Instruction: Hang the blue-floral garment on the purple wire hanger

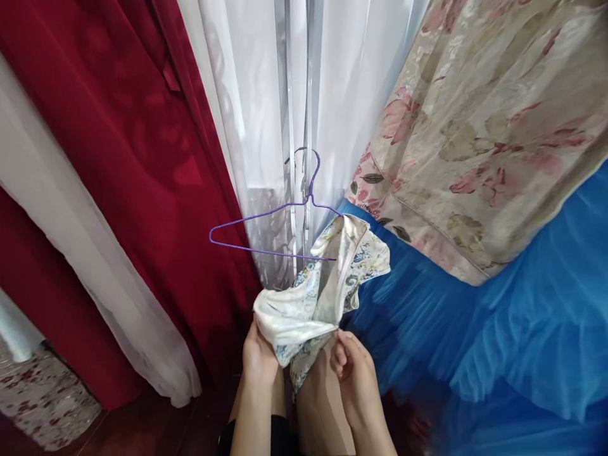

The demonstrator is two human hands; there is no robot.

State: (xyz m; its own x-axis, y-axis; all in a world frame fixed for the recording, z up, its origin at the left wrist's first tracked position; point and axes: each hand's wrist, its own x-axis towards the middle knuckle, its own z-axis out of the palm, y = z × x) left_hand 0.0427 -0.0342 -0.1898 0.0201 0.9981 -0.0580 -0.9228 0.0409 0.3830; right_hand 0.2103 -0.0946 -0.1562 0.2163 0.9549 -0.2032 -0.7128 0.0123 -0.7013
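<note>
A small white top (pixel 285 315) with a blue floral print hangs partly on a purple wire hanger (pixel 256 216). One of its shoulders sits over the hanger's right end, while the left arm of the hanger is bare. My left hand (pixel 259 356) grips the top's lower left side, fingers hidden behind the cloth. With thumb and finger, my right hand (pixel 352 362) pinches the top's edge near the lower right. The pale inner side of the cloth shows between the two hands.
Long red fabric (pixel 190 209) hangs on the left beside sheer white cloth (pixel 247 76) with ribbons. On the right hang a beige floral dress (pixel 475 145) and blue tulle (pixel 522 329). My legs (pixel 318 405) are below the top, above a dark floor.
</note>
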